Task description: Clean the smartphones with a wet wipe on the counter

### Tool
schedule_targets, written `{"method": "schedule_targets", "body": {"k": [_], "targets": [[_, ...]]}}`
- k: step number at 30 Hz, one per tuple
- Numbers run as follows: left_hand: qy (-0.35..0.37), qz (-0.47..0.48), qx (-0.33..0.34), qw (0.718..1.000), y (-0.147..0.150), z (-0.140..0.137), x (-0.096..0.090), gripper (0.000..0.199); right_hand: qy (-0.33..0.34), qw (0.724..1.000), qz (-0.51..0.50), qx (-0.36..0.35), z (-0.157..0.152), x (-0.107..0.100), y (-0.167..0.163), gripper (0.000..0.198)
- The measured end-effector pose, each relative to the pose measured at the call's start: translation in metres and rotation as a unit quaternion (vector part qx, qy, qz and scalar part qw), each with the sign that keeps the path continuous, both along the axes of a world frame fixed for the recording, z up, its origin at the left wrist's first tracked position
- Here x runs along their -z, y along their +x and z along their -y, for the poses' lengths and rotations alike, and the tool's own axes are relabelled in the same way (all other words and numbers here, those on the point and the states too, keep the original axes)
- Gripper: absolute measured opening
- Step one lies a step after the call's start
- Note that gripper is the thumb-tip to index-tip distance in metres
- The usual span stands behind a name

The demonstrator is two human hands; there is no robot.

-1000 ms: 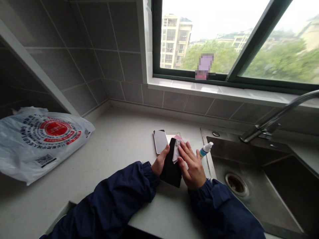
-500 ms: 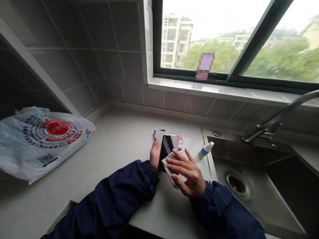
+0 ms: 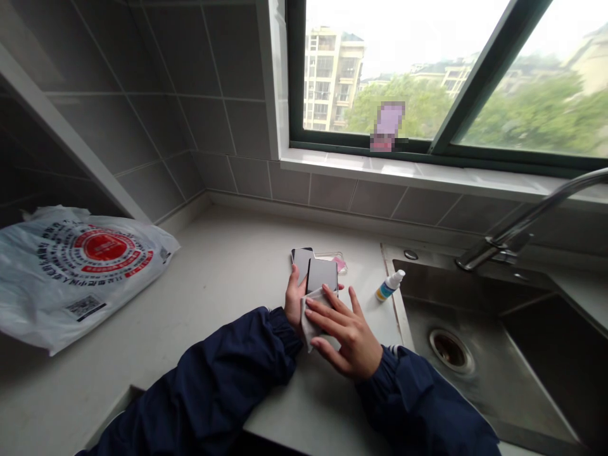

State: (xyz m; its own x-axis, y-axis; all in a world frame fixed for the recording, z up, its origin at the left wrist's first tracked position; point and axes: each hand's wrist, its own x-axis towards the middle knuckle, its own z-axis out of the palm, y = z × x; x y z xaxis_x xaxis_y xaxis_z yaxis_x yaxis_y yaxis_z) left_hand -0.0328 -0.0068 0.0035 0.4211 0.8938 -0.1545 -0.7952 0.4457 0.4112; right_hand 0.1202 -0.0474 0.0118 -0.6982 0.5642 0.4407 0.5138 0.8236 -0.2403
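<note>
My left hand [image 3: 293, 299] is wrapped around a smartphone [image 3: 323, 275], its thumb along the left edge and fingertips showing at the right. Over the lower part of the screen lies a white cloth [image 3: 310, 328]. My right hand [image 3: 354, 335] presses this cloth against the glass with outstretched fingers. Behind the held phone, a second phone [image 3: 300, 256] rests on the counter, partly hidden. Beside that is a clear phone case [image 3: 339, 263] with a pink patch. To the right of my hands stands a small white spray bottle [image 3: 389, 286] with a blue and yellow label.
A steel sink [image 3: 456, 316] with a curved faucet [image 3: 513, 225] takes up the right side. On the left, a white plastic bag [image 3: 95, 266] with red and black print lies on the pale counter [image 3: 228, 253]. A window [image 3: 389, 69] rises behind.
My right hand and the cloth have slid down and to the left across the phone's screen. The held phone's upper screen now reflects light grey instead of dark.
</note>
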Motion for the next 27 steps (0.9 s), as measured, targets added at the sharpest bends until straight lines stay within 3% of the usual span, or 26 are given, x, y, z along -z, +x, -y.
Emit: {"method": "schedule_targets", "body": {"k": [3,7,11,14,20,27], "targets": [[-0.002,0.015,-0.001,1.000,0.007,0.004,-0.005,0.087,-0.007,0.997,0.000,0.080,-0.003,0.007,0.001,0.046],[0.061,0.051,0.024,0.997,0.015,0.010,-0.008,0.076,-0.001,0.980,-0.037,0.197,-0.011,0.013,0.006,0.049],[0.108,0.057,0.050,0.991,0.019,0.013,-0.006,0.071,0.011,0.969,-0.061,0.239,-0.018,0.016,0.012,0.055],[0.104,0.059,0.049,0.992,0.020,0.014,-0.005,0.072,0.010,0.979,-0.058,0.197,-0.017,0.015,0.012,0.059],[0.022,0.024,0.039,0.999,0.011,0.011,-0.004,0.088,0.014,0.999,-0.016,0.034,-0.003,0.004,0.003,0.060],[0.019,0.029,0.040,0.999,-0.004,0.002,-0.011,0.094,0.013,0.998,-0.035,-0.043,0.003,-0.007,0.001,0.047]]}}
